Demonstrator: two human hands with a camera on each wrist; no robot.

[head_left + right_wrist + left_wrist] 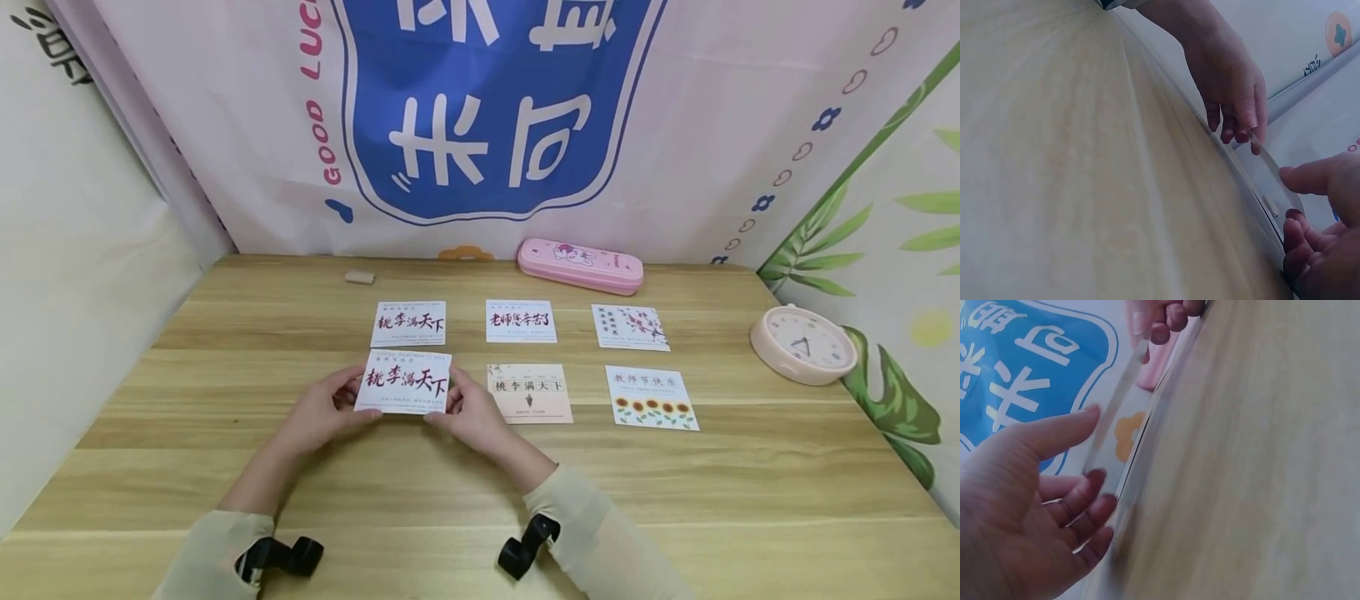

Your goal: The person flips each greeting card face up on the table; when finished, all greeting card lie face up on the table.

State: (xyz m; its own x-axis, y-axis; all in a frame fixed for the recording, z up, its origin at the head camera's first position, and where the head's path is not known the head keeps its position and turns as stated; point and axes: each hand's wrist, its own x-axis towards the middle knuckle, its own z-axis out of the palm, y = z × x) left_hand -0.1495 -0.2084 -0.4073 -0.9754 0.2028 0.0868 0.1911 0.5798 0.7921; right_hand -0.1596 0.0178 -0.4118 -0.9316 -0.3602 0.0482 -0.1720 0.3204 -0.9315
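Both hands hold a white card (405,382) with dark red calligraphy, raised a little above the table. My left hand (326,408) pinches its left edge between thumb and fingers. On the opposite edge my right hand (474,410) grips it the same way. The wrist views show the card (1116,400) nearly edge-on, a thin strip between the two hands. Just behind it lies a matching red-lettered card (408,324). To the right of my right hand lies a cream card (529,396) with black characters. Whatever lies directly beneath the held card is hidden.
Further right are a sunflower card (652,398) and a blossom card (630,327). Another red-lettered card (521,322) lies at the back centre. Along the table's (420,517) far side sit a pink pencil case (581,265) and an eraser-like block (360,277). A round clock (802,343) stands at right.
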